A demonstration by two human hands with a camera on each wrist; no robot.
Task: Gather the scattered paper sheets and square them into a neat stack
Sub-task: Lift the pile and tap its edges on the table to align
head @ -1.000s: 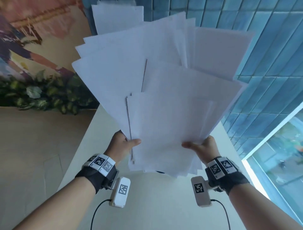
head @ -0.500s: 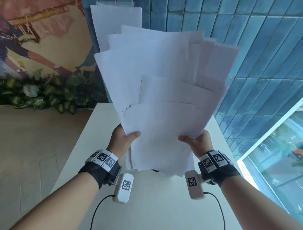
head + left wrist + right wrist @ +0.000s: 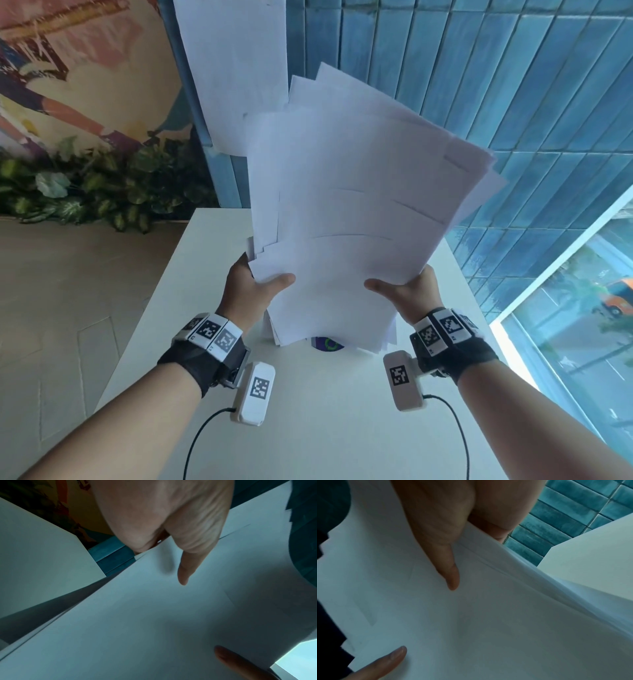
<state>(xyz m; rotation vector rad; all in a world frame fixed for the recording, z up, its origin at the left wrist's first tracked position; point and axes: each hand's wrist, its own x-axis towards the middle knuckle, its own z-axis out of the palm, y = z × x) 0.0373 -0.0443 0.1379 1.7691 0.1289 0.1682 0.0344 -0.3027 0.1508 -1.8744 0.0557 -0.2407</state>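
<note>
A loose bundle of white paper sheets (image 3: 346, 212) stands upright above the white table (image 3: 329, 428), its edges uneven and fanned toward the upper right. My left hand (image 3: 253, 291) grips the bundle's lower left edge, thumb laid across the front sheet. My right hand (image 3: 404, 291) grips the lower right edge the same way. In the left wrist view the left hand's thumb (image 3: 187, 568) lies on the paper sheets (image 3: 154, 615). In the right wrist view the thumb (image 3: 448, 572) presses the sheets (image 3: 488, 622), fingers behind. One more white sheet (image 3: 236, 68) rises behind the bundle against the wall.
A round blue and green object (image 3: 327, 343) lies on the table under the bundle's bottom edge. Blue tiled wall (image 3: 479, 85) stands behind, green plants (image 3: 96, 188) and a mural at left, a window (image 3: 582, 308) at right. Tan floor lies left of the table.
The wide fan of sheets has drawn in to a narrower bundle and dropped lower. Both hands have moved closer together, keeping their grip.
</note>
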